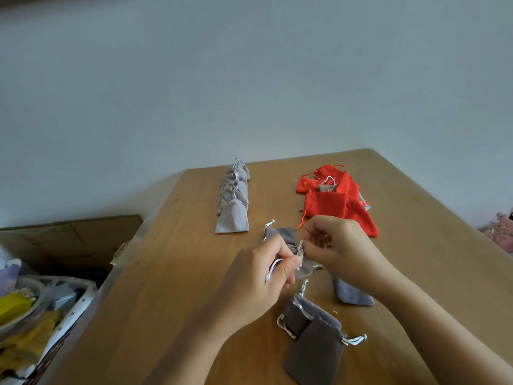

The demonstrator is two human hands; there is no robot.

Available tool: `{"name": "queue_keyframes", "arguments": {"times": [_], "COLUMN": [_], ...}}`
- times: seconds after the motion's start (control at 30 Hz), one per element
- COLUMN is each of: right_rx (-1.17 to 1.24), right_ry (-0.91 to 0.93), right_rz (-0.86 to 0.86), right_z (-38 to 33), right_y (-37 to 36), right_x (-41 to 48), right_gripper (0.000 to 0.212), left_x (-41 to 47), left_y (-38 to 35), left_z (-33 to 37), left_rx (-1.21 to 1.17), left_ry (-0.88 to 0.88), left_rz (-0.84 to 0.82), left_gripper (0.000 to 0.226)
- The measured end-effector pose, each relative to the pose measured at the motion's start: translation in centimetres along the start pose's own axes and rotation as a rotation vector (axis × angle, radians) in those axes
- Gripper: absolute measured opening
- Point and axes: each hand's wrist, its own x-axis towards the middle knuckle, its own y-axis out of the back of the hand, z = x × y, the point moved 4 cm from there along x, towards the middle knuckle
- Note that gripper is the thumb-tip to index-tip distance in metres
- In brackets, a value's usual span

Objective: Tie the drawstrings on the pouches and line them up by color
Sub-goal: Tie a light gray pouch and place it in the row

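Wooden table (172,273) against a pale wall (249,79), and I'm looking down at both hands over the middle of it. Left hand (258,279): fingers (287,269) curled in, pinching a loop of white drawstring (273,265) that runs down to a knot below the knuckles. Right hand (341,245): thumb and forefinger narrowed to a pinch at the gathered neck of the grey pouch (305,269), which sits right between the two sets of fingertips. Whether that pinch has cord or cloth, I can't tell; the other right fingers fold under and hide it. Grey cloth with a cord end pokes out just behind the left knuckles, and I can't make out if it's the same pouch or a second one.

Moving outward: another grey pouch (351,294) lies half hidden under the right wrist. Nearer me, two darker grey pouches (313,332) overlap, cords trailing off both sides. Farther off on the left, a row of light-grey pouches (233,201) stands in line, tops cinched. To its right sits a heap of red pouches (330,202) with one small grey pouch (328,187) on it; the heap's near corner slips behind the right hand. Off the table's left edge, a cardboard box (69,237) and a basket (80,301) of clutter, too blurred to sort out.
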Motion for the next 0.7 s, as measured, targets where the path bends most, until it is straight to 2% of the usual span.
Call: {"name": "queue_keyframes", "arguments": {"times": [0.13,0.2,0.3,0.33,0.47,0.5,0.6,0.7], "right_rx": [-0.078,-0.105,-0.038,0.085,0.983,1.114,1.281,1.207], "right_ry": [0.065,0.089,-0.019,-0.097,-0.405,-0.459,-0.582,-0.597], "right_rz": [0.067,0.088,0.071,0.064,0.015,-0.009,-0.070,-0.056], "right_z": [-0.4,-0.3,0.7,1.0,0.9,0.8,0.4,0.7], "right_y": [-0.5,-0.7,-0.7,-0.6,-1.6,-1.8,-2.6,-3.2], "right_x": [0.1,0.1,0.0,0.0,-0.1,-0.1,-0.1,-0.2], "right_gripper": [0.019,0.016,0.010,0.008,0.006,0.007,0.006,0.016], "left_x": [0.1,0.1,0.2,0.2,0.3,0.4,0.5,0.4], "left_y": [0.1,0.2,0.0,-0.1,-0.3,-0.3,-0.4,-0.5], "left_z": [-0.2,-0.4,-0.4,-0.3,0.0,0.0,0.0,0.0], "left_rx": [-0.078,-0.116,-0.142,-0.141,-0.026,-0.001,0.051,0.069], "left_ry": [0.057,0.091,0.106,0.104,0.024,0.005,-0.029,-0.022], "left_rz": [-0.007,-0.001,0.006,0.005,0.022,0.025,0.042,0.046], "left_gripper": [0.023,0.024,0.026,0.026,0.026,0.027,0.032,0.039]}}
